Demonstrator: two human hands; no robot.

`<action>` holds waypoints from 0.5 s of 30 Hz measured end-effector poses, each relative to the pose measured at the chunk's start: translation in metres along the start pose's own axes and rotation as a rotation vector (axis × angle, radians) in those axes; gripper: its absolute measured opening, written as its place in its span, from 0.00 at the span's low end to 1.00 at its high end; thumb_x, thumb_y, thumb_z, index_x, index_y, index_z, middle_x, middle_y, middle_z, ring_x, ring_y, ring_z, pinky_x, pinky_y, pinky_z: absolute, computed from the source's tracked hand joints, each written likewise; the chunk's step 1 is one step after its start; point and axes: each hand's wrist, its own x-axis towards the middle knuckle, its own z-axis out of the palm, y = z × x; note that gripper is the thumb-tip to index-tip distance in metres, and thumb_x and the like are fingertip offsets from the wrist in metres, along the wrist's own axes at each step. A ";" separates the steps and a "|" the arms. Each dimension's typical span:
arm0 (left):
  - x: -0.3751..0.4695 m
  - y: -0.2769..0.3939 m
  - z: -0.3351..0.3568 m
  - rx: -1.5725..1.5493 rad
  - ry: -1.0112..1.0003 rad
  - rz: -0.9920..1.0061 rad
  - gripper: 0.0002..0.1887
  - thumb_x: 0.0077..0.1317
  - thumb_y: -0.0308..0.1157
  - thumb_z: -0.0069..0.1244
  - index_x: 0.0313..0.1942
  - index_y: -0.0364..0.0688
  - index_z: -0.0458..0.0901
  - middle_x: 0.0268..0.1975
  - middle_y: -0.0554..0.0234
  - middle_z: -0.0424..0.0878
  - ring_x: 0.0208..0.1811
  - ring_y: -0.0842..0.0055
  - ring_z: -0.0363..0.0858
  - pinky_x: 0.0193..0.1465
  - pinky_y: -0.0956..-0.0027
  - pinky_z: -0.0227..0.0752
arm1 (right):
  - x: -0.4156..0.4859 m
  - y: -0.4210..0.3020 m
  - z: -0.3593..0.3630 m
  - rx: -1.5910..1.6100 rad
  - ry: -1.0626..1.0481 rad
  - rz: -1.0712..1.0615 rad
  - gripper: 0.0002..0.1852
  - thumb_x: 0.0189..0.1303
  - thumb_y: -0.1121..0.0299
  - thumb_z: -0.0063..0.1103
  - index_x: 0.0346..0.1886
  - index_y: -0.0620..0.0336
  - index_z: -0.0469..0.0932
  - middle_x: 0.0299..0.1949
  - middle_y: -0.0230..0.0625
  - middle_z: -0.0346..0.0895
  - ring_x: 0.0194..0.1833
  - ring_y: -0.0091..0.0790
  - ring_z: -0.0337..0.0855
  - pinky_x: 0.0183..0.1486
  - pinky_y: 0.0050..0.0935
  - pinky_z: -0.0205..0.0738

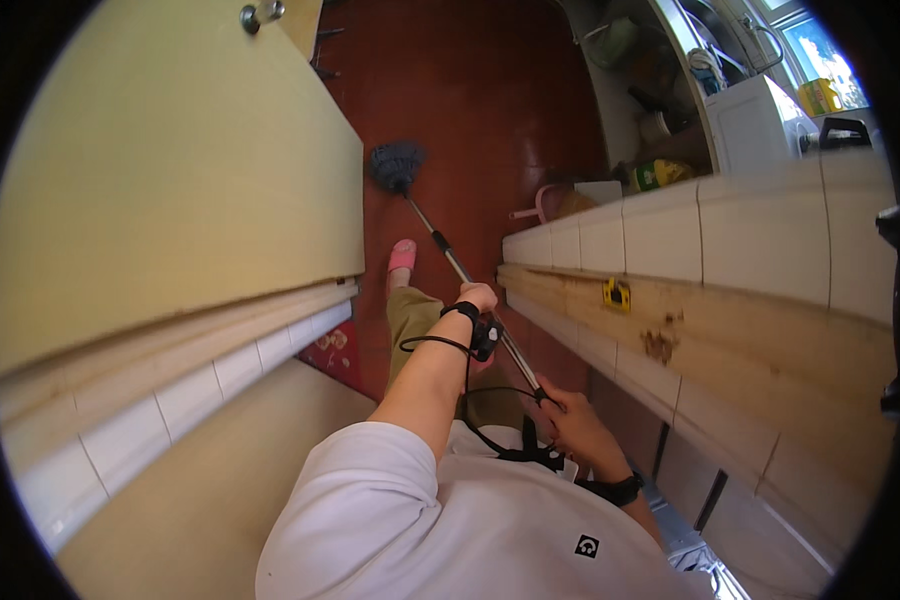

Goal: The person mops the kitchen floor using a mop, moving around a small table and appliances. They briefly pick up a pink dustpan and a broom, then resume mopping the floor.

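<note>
A mop with a grey string head (397,166) rests on the red-brown floor (480,97), just beyond the edge of the open door. Its metal handle (517,352) slants back towards my body. My left hand (481,297) grips the handle about midway, with a black strap and a small device on that wrist. Nearer my waist, my right hand (576,424) is closed around the handle's upper end. A black cable (435,340) loops from the left wrist device past the handle.
A pale yellow door (195,172) stands open at left. The tiled wall end with a wooden door frame (562,289) narrows the passage at right. Beyond it, a pink-handled dustpan-like item (544,204) sits low. A pink slipper (403,255) is on my foot; a red mat (337,356) lies behind.
</note>
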 end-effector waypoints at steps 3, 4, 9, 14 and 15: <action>-0.015 0.039 0.036 -0.016 0.125 0.113 0.14 0.49 0.32 0.69 0.38 0.44 0.90 0.39 0.58 0.90 0.46 0.60 0.89 0.36 0.50 0.81 | -0.033 0.034 -0.004 0.035 -0.037 -0.040 0.27 0.77 0.70 0.48 0.77 0.44 0.66 0.21 0.24 0.66 0.18 0.18 0.64 0.18 0.23 0.59; -0.022 0.053 0.052 0.008 0.184 0.171 0.17 0.48 0.31 0.70 0.40 0.43 0.89 0.39 0.57 0.90 0.48 0.59 0.88 0.38 0.50 0.81 | -0.044 0.044 -0.005 0.041 -0.039 -0.045 0.27 0.76 0.69 0.49 0.77 0.44 0.66 0.21 0.24 0.66 0.18 0.17 0.63 0.18 0.22 0.59; -0.042 0.105 0.102 -0.527 0.315 0.085 0.21 0.46 0.28 0.72 0.43 0.38 0.87 0.45 0.49 0.87 0.48 0.54 0.87 0.44 0.49 0.82 | -0.082 0.089 -0.003 -0.046 -0.038 0.022 0.28 0.75 0.68 0.50 0.77 0.43 0.66 0.21 0.21 0.65 0.20 0.16 0.63 0.19 0.20 0.60; -0.065 0.126 0.124 -0.859 0.142 -0.091 0.20 0.53 0.33 0.66 0.46 0.34 0.86 0.51 0.44 0.86 0.51 0.54 0.86 0.49 0.53 0.84 | -0.097 0.126 0.028 -0.068 -0.002 -0.044 0.28 0.74 0.68 0.52 0.76 0.44 0.67 0.21 0.25 0.65 0.21 0.17 0.65 0.22 0.24 0.65; -0.068 0.126 0.131 -0.639 0.213 0.003 0.18 0.57 0.34 0.62 0.46 0.34 0.87 0.51 0.44 0.86 0.51 0.53 0.86 0.48 0.52 0.83 | -0.096 0.134 0.033 -0.067 0.014 -0.033 0.28 0.74 0.68 0.53 0.76 0.45 0.67 0.21 0.26 0.65 0.21 0.17 0.65 0.23 0.25 0.66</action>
